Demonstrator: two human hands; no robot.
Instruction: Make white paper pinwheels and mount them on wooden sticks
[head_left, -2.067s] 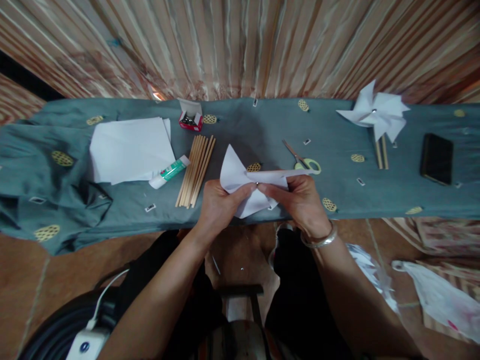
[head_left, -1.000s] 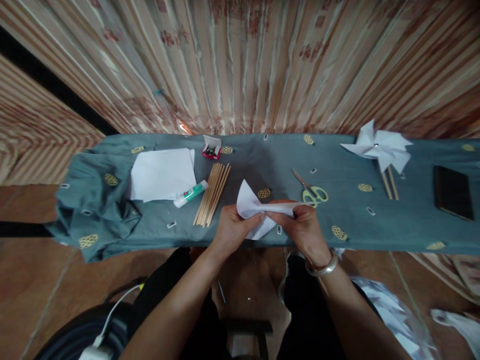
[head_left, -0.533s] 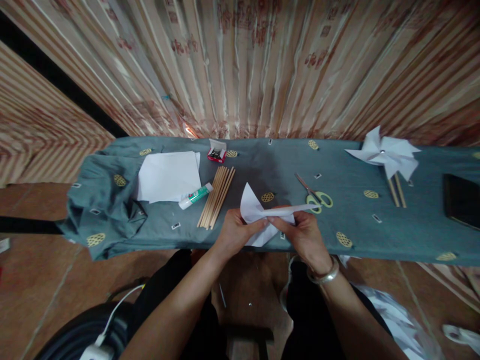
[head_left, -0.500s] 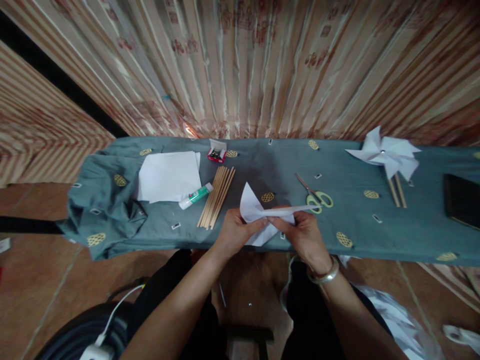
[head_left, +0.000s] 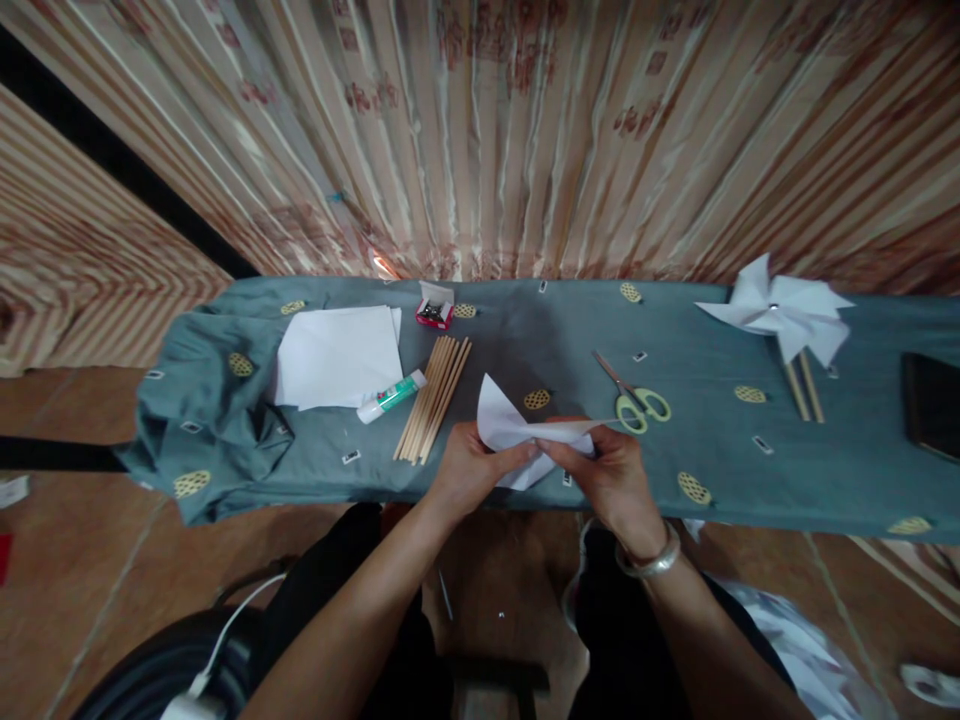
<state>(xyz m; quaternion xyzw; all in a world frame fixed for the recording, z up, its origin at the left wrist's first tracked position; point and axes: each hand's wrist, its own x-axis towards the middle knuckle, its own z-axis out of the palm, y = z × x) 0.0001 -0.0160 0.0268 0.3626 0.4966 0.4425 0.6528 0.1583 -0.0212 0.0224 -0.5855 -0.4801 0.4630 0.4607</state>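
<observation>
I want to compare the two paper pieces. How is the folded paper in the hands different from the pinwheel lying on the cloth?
The folded paper is pinched between the left hand and right hand; the pinwheel lies untouched at far right. The folded paper shows few points and no stick; the pinwheel has many blades over wooden sticks. Both are white paper.

We reach both forearms up from the lower edge of the view, bare to the elbow, converging toward the middle. Our left hand [head_left: 466,468] sits with its back to the camera, fingers curled and the thumb stretched rightward in a pinch. Our right hand [head_left: 611,475] mirrors it, thumb and forefinger pressed together and pointing left, so that the fingertips of both hands nearly meet. A silver bangle [head_left: 649,562] circles our right wrist.
</observation>
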